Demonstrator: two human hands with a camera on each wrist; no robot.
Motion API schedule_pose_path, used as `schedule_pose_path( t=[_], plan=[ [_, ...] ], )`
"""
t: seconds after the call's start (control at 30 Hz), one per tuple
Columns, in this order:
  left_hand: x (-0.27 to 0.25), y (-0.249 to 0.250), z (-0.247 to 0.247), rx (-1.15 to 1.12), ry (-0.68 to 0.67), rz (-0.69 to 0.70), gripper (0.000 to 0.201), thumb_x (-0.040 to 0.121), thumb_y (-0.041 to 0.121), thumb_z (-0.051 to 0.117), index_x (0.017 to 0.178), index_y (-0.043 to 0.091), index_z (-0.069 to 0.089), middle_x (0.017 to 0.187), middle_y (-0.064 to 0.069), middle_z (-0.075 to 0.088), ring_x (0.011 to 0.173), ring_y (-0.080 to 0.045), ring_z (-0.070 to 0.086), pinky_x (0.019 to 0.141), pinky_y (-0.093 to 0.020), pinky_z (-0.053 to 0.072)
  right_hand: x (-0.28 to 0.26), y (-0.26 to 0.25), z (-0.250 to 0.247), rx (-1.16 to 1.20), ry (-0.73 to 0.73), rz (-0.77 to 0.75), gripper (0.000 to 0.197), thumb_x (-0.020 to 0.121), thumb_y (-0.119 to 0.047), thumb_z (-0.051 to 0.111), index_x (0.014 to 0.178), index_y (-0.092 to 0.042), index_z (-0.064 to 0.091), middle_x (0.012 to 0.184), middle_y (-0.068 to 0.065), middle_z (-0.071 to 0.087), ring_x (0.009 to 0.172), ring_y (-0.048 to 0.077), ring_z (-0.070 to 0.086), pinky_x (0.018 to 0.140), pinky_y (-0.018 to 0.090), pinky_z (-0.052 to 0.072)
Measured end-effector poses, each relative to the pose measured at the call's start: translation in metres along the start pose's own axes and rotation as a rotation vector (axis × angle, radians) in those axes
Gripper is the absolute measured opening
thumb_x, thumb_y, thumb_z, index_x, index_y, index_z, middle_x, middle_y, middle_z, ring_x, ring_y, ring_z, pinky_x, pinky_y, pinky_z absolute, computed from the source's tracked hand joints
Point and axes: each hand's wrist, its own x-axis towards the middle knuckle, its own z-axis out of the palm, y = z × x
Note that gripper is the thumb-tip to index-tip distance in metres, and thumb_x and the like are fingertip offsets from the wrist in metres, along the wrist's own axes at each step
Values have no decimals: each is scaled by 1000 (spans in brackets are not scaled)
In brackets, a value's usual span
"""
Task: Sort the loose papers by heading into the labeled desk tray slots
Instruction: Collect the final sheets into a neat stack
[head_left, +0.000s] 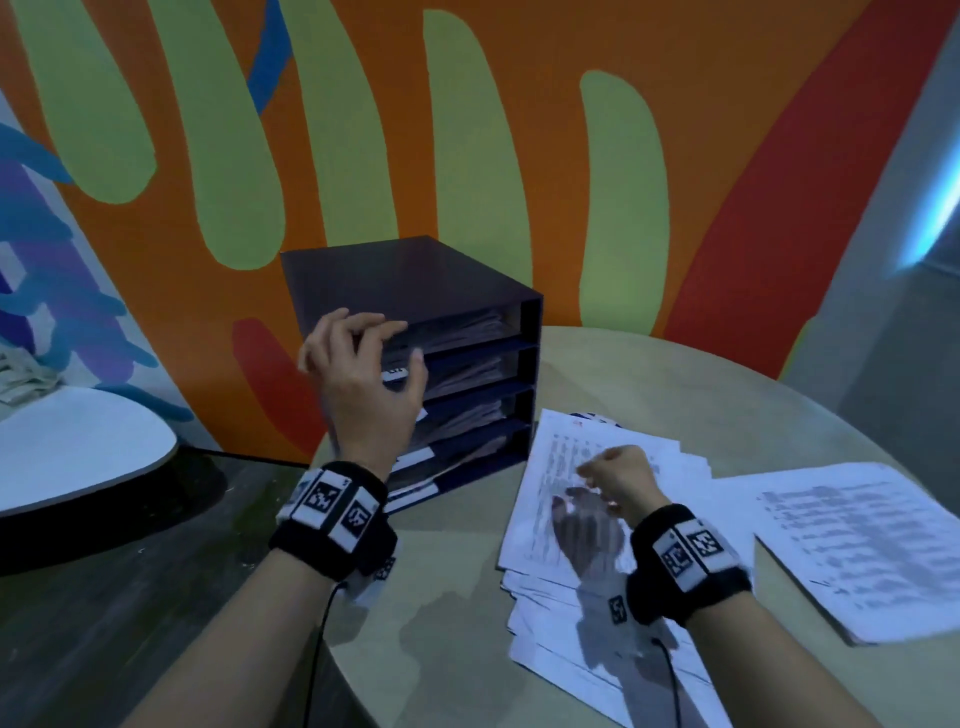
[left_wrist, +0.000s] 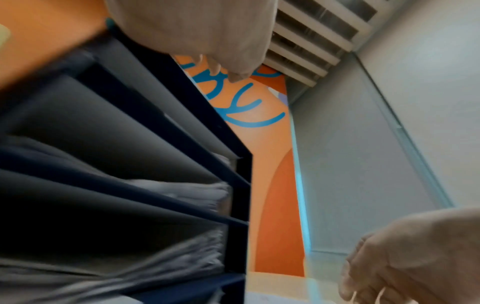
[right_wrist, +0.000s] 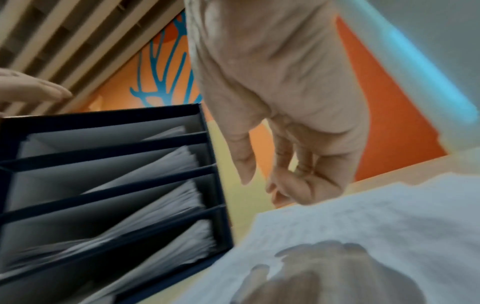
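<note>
My left hand (head_left: 363, 379) hangs empty at centre tray (head_left: 467, 291); right hand (head_left: 618, 480), loosely curled, may snag several papers (head_left: 571, 519).

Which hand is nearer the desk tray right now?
Left. The left hand hovers at the front of the desk tray, by its upper slots; the right hand hangs over the loose papers beside it.

Black wristbands (head_left: 332, 514) bear black-and-white square markers, thin black cables (head_left: 318, 639) trailing.
</note>
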Motion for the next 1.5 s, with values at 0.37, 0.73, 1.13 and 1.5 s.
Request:
schedule_pose_path(
  t=[0.37, 0.73, 1.13, 1.5],
  plan=[
    [-98, 83, 89, 159, -1154, -156, 57, 87, 43, 64, 130, 11, 45, 133, -10, 44, 125, -30, 40, 100, -43, 41, -4, 91, -132, -391, 117, 306, 89, 68, -40, 81, 136, 0, 40, 139, 21, 46, 128, 35, 43, 101, 39, 41],
    [-123, 85, 116, -17, -1364, -472, 20, 88, 20, 65, 72, 14, 56, 80, -2, 59, 83, -27, 61, 67, -26, 42, -41, 75, -122, -587, -116, 172, 62, 86, -32, 69, 135, -3, 45, 137, 17, 52, 121, 29, 52, 100, 40, 46],
    [-122, 88, 105, -315, -1321, -551, 35, 83, 6, 71, 64, 14, 43, 64, -2, 45, 59, -16, 44, 58, -24, 36, -54, 77, -129, -229, -96, 174, 72, 87, -14, 71, 141, 3, 28, 131, 19, 49, 106, 26, 58, 79, 36, 53],
    [-103, 99, 80, -756, -1501, -629, 27, 86, 6, 71, 73, 7, 47, 66, -9, 50, 59, -13, 53, 55, -24, 50, -40, 93, -151, 307, 172, 150, 24, 80, 5, 71, 101, 14, 64, 95, 24, 69, 79, 29, 64, 68, 34, 49]
  ],
)
